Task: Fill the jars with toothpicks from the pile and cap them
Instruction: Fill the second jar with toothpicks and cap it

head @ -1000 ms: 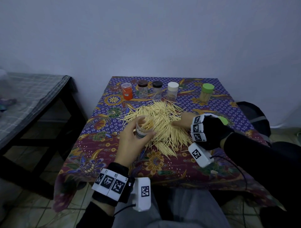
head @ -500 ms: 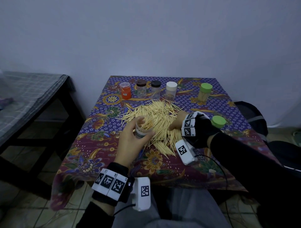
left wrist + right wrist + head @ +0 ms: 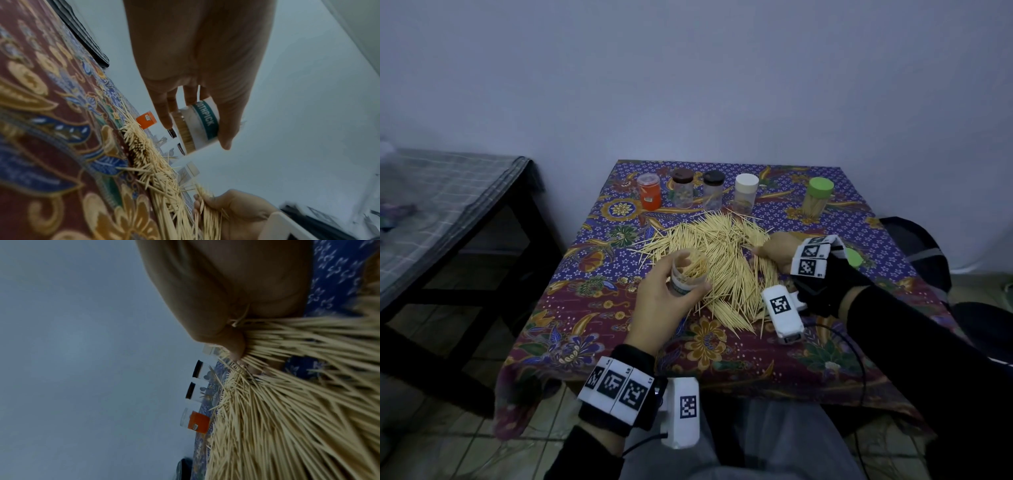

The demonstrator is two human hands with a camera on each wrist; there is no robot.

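Mid-fill, by the look of it: one open jar (image 3: 686, 274) part-loaded with toothpicks, held tilted just above the near-left edge of the pile (image 3: 717, 260). Left hand (image 3: 664, 301) wrapped round that jar, thumb and fingers curled on its labelled wall. Further right, right hand (image 3: 774, 251) buried in the right side of the pile, fingers closed on a bunch of toothpicks (image 3: 287, 337), as the right wrist view shows plainly. Loose green lid (image 3: 854, 257) just beyond that wrist, half hidden. At the far edge, left to right: orange jar (image 3: 650, 193), two dark-lidded jars, white-lidded jar (image 3: 745, 193), green-lidded jar (image 3: 818, 198), all capped.

Next, probably: lift the bunch, align it, drop it tips-down into the jar mouth without spilling.

Against half a second ago: jar and left hand much the same; right hand shifted slightly farther and rightward in the pile.
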